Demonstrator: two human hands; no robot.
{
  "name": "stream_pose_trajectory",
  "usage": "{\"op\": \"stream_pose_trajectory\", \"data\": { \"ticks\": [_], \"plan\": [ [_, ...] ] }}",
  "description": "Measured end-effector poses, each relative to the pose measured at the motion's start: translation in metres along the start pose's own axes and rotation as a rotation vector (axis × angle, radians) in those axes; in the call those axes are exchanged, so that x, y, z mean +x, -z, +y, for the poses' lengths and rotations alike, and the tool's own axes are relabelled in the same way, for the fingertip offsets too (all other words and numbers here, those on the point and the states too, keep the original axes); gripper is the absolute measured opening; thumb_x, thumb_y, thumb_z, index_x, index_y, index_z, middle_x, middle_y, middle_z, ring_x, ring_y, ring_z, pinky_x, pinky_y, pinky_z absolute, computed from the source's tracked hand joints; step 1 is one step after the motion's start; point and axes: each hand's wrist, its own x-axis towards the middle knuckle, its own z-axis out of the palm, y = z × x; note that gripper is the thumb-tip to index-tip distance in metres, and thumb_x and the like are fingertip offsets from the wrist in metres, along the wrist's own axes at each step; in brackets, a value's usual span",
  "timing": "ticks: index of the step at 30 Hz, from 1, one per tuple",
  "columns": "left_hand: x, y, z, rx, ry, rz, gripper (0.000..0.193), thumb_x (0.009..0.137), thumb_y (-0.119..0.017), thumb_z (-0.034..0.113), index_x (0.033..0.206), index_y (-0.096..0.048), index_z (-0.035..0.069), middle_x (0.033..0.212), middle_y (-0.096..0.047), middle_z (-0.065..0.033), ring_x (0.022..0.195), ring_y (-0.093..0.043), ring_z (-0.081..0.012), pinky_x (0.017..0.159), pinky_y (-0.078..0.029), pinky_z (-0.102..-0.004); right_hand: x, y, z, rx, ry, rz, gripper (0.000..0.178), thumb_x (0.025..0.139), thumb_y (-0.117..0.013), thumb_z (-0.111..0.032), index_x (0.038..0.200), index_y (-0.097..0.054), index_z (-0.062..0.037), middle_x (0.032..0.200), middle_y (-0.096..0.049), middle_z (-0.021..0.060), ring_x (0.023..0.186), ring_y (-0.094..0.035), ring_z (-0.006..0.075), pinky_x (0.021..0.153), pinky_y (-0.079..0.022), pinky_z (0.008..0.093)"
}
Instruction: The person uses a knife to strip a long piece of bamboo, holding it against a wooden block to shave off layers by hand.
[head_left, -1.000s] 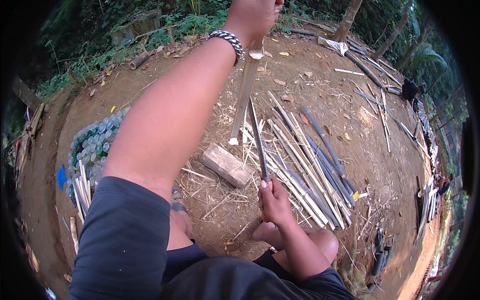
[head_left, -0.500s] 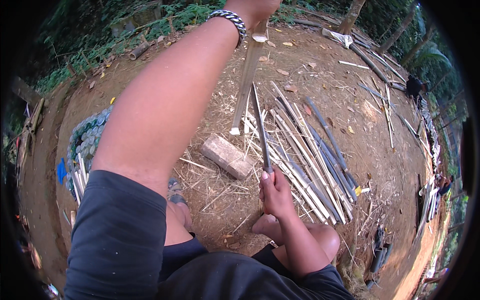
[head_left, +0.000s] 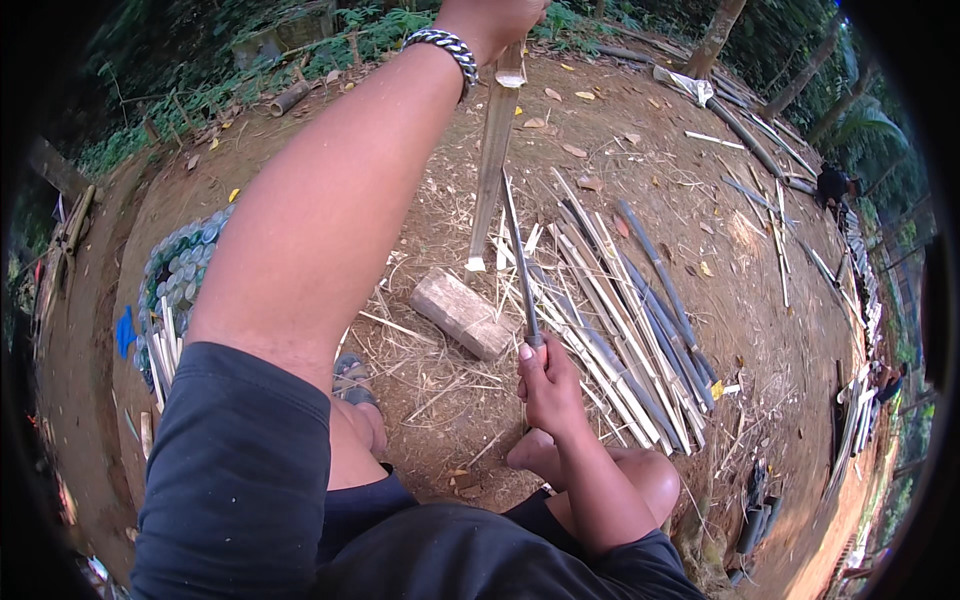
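Holding a bamboo strip (head_left: 494, 150) up high, the left hand (head_left: 492, 22) is a closed fist w/ its grip pressed tight round the top end. That hand sits at the top edge of view, arm stretched far out, bracelet (head_left: 442, 45) on the wrist.

Strip hangs nearly straight up and down. Its long axis runs from the fist down toward the ground, and the low end stops just above a wood block (head_left: 461, 313), a bit to the block's right.

Right hand (head_left: 547, 385) is low and close to the body, near the knee. Its grip is curled shut round a knife (head_left: 521, 265) handle. Blade points up and away, thin and long, leaning a little left at the tip.

Key bit: blade stands just right of the strip's low end, almost side by side w/ it. Can't tell if they touch. So the right hand is nearer the strip's bottom, left hand has the top.

Pile of split sticks (head_left: 620, 320) lies on the dirt to the right.
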Motion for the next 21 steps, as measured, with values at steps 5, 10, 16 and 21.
{"op": "stream_pose_trajectory", "data": {
  "ticks": [5,10,16,21],
  "plan": [
    [-0.005,0.004,0.004,0.043,-0.012,0.031,0.052,0.097,-0.046,0.058,0.074,-0.048,0.011,0.055,-0.039,0.0044,0.044,-0.037,-0.0066,0.042,-0.031,-0.0226,0.000,-0.006,0.002,-0.146,0.050,0.059,0.041,0.098,-0.055,-0.033,0.127,-0.051,-0.0042,0.075,-0.059,0.0065,0.068,-0.059,0.0166,0.067,-0.047,0.0337],
    [-0.005,0.005,0.006,0.056,-0.063,-0.009,0.053,0.096,-0.045,0.059,0.074,-0.048,0.011,0.055,-0.039,0.0046,0.045,-0.037,-0.0061,0.042,-0.032,-0.0225,0.001,-0.005,-0.015,-0.117,-0.031,-0.022,0.042,0.098,-0.054,-0.035,0.127,-0.050,-0.0044,0.081,-0.063,0.0121,0.073,-0.063,0.0215,0.071,-0.048,0.0375],
    [-0.019,-0.005,0.015,0.055,-0.002,-0.018,0.054,0.096,-0.045,0.061,0.075,-0.047,0.012,0.056,-0.039,0.0053,0.045,-0.037,-0.0057,0.043,-0.032,-0.0218,0.010,-0.016,-0.037,-0.108,-0.072,0.004,0.044,0.098,-0.051,-0.038,0.126,-0.050,-0.0039,0.081,-0.063,0.0126,0.073,-0.063,0.0240,0.070,-0.048,0.0391],
    [-0.026,0.007,0.026,0.080,-0.032,-0.065,0.054,0.096,-0.043,0.061,0.074,-0.044,0.012,0.056,-0.037,0.0054,0.046,-0.037,-0.0053,0.043,-0.032,-0.0211,0.037,-0.038,-0.056,-0.089,-0.006,-0.004,0.043,0.097,-0.054,-0.036,0.120,-0.051,-0.0004,0.086,-0.065,0.0175,0.080,-0.066,0.0302,0.074,-0.049,0.0406]
  ]
}}
